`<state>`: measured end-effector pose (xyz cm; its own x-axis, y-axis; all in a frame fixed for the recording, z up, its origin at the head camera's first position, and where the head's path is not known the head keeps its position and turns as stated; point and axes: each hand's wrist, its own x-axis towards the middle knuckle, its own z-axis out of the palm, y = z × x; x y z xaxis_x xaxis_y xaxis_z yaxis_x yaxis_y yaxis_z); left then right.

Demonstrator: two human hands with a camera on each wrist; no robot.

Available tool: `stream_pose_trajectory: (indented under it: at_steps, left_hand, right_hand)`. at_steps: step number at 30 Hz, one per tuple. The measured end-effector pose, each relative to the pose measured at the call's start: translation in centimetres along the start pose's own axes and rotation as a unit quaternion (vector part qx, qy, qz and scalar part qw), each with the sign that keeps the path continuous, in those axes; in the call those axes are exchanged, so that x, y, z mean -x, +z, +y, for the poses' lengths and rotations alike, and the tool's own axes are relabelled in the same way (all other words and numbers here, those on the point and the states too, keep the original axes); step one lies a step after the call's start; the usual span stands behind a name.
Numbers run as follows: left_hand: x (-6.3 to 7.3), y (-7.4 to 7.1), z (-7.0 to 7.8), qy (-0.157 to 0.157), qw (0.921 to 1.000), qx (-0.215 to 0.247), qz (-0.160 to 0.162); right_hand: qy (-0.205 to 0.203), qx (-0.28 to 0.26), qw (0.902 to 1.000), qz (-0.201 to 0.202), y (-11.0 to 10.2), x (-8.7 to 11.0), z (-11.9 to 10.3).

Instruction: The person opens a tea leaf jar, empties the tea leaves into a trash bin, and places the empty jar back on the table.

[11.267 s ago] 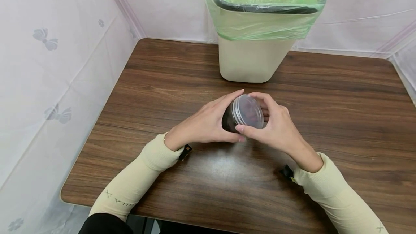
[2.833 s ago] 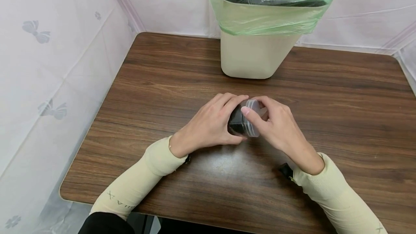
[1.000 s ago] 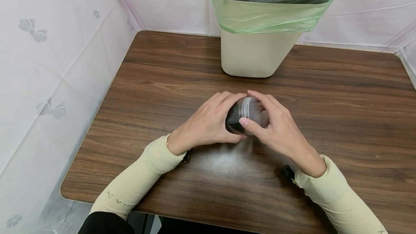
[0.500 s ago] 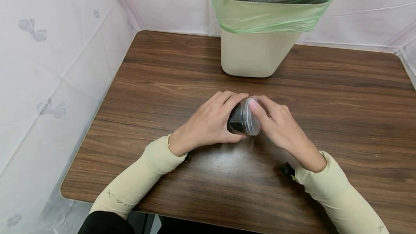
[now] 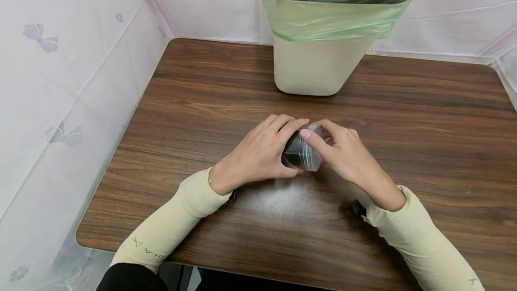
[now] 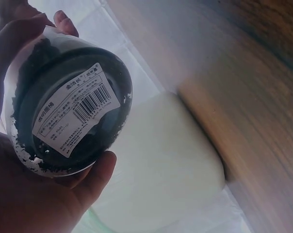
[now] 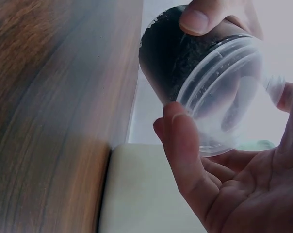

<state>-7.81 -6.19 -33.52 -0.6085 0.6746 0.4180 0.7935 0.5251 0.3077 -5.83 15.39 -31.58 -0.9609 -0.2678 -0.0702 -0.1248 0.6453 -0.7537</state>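
Note:
A clear plastic jar [image 5: 292,152] with dark contents is tilted on its side between the hands, its clear ridged lid [image 5: 312,154] facing right. My left hand [image 5: 258,149] grips the jar's body, thumb below and fingers over the top. In the left wrist view the jar's base bears a white barcode label [image 6: 81,109]. My right hand [image 5: 347,152] holds the lid, thumb on the near rim and fingers curled round the far side, partly hidden. The right wrist view shows the lid [image 7: 219,92] seated on the jar, with the fingers round its edge.
A cream trash bin [image 5: 315,66] with a green plastic liner [image 5: 331,26] stands at the back of the brown wooden table [image 5: 194,102], just beyond the hands. White patterned sheeting [image 5: 81,80] hangs along the left and back edges.
The jar has tipped from lid facing partly up to lid facing right. The right hand has repeatedly shifted round the lid; its thumb has just moved left onto the rim. The left grip stays.

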Motion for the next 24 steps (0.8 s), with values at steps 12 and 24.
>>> stream_pose_trajectory:
  at_steps: [12, 24]
  left_hand:
    - [0.0, -0.1, -0.4, -0.011, 0.9993, 0.035, -0.011]
    - [0.0, -0.2, -0.7, -0.015, 0.9988, 0.046, -0.005]
  right_hand:
    - [-0.049, 0.014, 0.9968, 0.061, 0.5, 0.3, 0.2]
    - [-0.153, -0.002, 0.9843, 0.089, 1.0, 0.5, 1.0]
